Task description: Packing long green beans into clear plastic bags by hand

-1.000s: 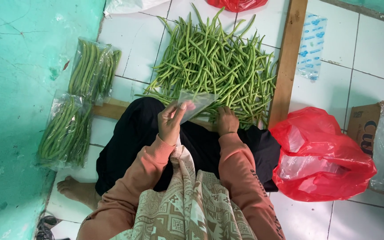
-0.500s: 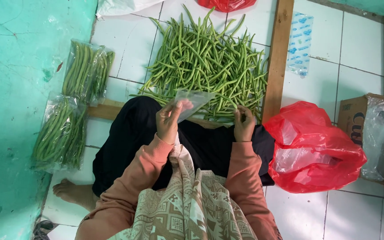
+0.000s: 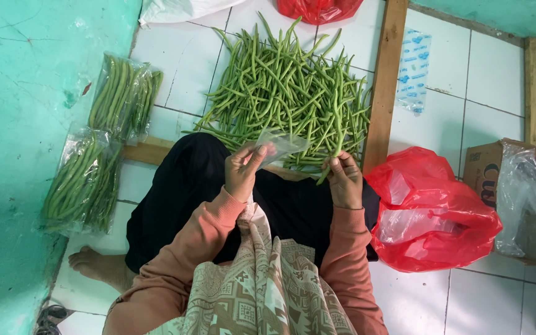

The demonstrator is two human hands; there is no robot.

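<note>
Green beans [image 3: 290,93] lie heaped on the white tiled floor [image 3: 485,93] just beyond the person's lap, and the right hand [image 3: 344,181] has its fingers pinched on a few pods at the heap's near edge. Left hand [image 3: 243,170] grips a clear plastic bag [image 3: 282,147], held up near the lap. Two filled bean packs [image 3: 103,139] lie at the left by the teal wall, and a red plastic bag [image 3: 432,211] sits at the right.

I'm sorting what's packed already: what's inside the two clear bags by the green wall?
Both clear bags hold green beans laid lengthwise. What lies beneath the top layer of beans is hidden.
</note>
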